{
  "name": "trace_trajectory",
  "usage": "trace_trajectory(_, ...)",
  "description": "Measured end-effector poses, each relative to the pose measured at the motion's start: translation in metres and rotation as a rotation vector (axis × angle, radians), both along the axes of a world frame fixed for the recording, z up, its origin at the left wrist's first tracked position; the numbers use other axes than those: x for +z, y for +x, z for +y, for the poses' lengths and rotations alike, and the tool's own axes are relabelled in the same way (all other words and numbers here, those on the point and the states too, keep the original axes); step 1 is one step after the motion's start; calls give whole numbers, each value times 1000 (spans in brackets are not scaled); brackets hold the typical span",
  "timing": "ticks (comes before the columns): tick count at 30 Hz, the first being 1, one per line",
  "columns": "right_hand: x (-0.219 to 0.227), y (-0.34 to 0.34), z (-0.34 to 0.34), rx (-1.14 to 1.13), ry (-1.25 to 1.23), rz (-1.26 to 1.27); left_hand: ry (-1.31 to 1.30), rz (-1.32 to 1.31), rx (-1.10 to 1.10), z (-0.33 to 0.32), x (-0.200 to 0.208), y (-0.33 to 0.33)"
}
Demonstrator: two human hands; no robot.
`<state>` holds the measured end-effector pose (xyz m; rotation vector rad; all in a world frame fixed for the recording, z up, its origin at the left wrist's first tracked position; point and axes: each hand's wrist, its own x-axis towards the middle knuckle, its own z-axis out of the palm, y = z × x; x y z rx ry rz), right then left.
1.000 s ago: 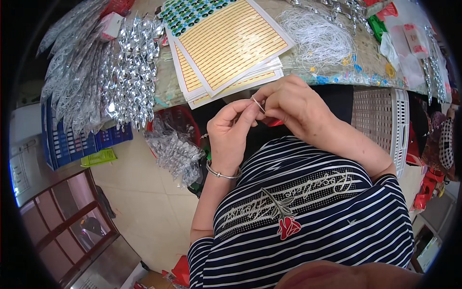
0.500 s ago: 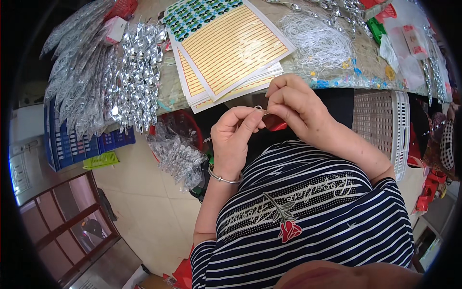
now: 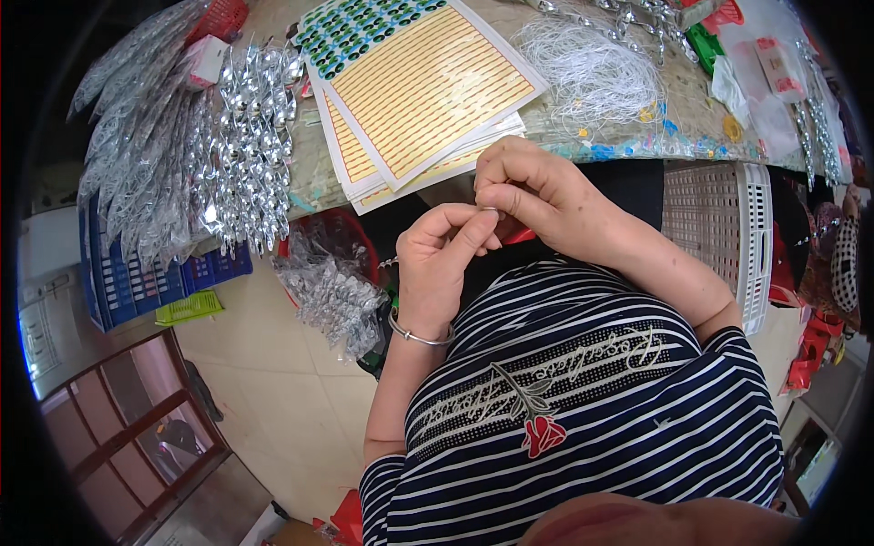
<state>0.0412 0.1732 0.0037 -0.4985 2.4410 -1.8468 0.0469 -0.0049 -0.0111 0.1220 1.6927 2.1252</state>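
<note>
My left hand (image 3: 435, 255), with a bangle at its wrist, is closed in a thumb-and-finger pinch. Its fingertips meet those of my right hand (image 3: 537, 196), which is also pinched shut, in front of my chest. A small pale bit of string (image 3: 491, 210) shows between the two pinches; most of it is hidden by the fingers. Just left of my left hand, a short piece of a silvery twisted strand (image 3: 389, 262) shows; whether it joins the string I cannot tell. Something red shows below the right hand.
On the table lie sticker sheets (image 3: 428, 91), a tangle of white string (image 3: 596, 73) and silver spiral strands (image 3: 250, 146), beside many bagged ones (image 3: 146, 155). Below stand a red tub (image 3: 360, 238) with bagged silver pieces, a blue crate (image 3: 127, 282) and a white basket (image 3: 754, 246).
My right hand has moved left and closer to my left hand. The string loop that stood out between the fingers is now mostly covered. The whole view has shifted slightly.
</note>
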Motion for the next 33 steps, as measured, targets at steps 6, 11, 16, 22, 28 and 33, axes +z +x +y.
trace_trajectory(6,7,2,4,-60,-33,-81,-3,24,103,2,0,0)
trace_trajectory(11,10,12,4,-34,108,93,-78,124,156,3,-3,0)
trace_trajectory(16,2,13,1,-85,108,108,-138,188,133,5,-5,1)
trace_trajectory(22,-1,13,1,-151,210,296,-184,268,92,5,-10,1)
trace_trajectory(28,-2,11,1,-184,352,399,-206,286,108,8,-12,1)
trace_trajectory(33,-2,11,0,-200,383,448,-230,271,105,7,-12,1)
